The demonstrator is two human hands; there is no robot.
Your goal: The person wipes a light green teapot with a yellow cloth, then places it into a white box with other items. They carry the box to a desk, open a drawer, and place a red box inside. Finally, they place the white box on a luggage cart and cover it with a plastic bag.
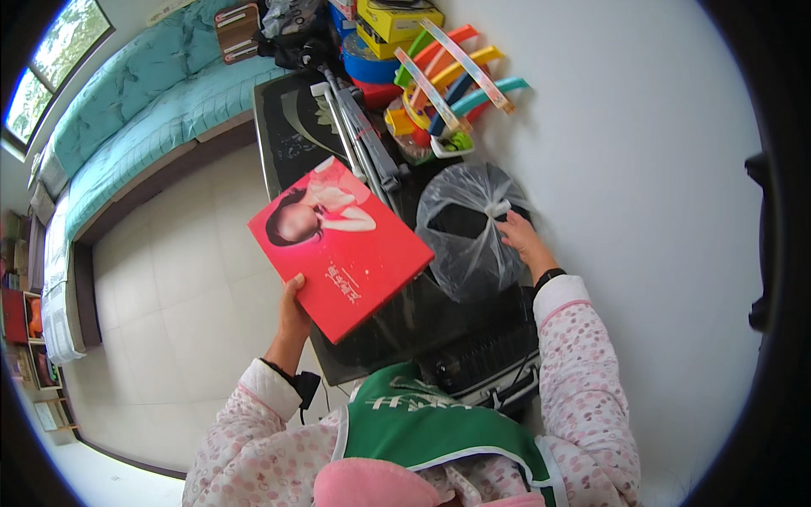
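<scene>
My left hand (294, 310) grips a flat red box (380, 266) by its near left edge, thumb on top. The lid carries a printed picture of a person and some white writing. The box is tilted above the left side of a glossy black table (418, 323). On the table's right side sits a clear plastic bag (469, 266), gathered into a whitish knot at its top. Something dark shows through the plastic. At that knot, the fingers of my right hand (524, 237) pinch the bag; my fingertips are partly hidden in its folds.
Grey metal poles or a folded stand (361, 133) lie along the table beyond the box. Colourful curved toy pieces (456, 82), a blue round tin (370, 60) and yellow boxes (396, 25) are piled against the white wall (640, 158). An opened black case (488, 374) is close to my body.
</scene>
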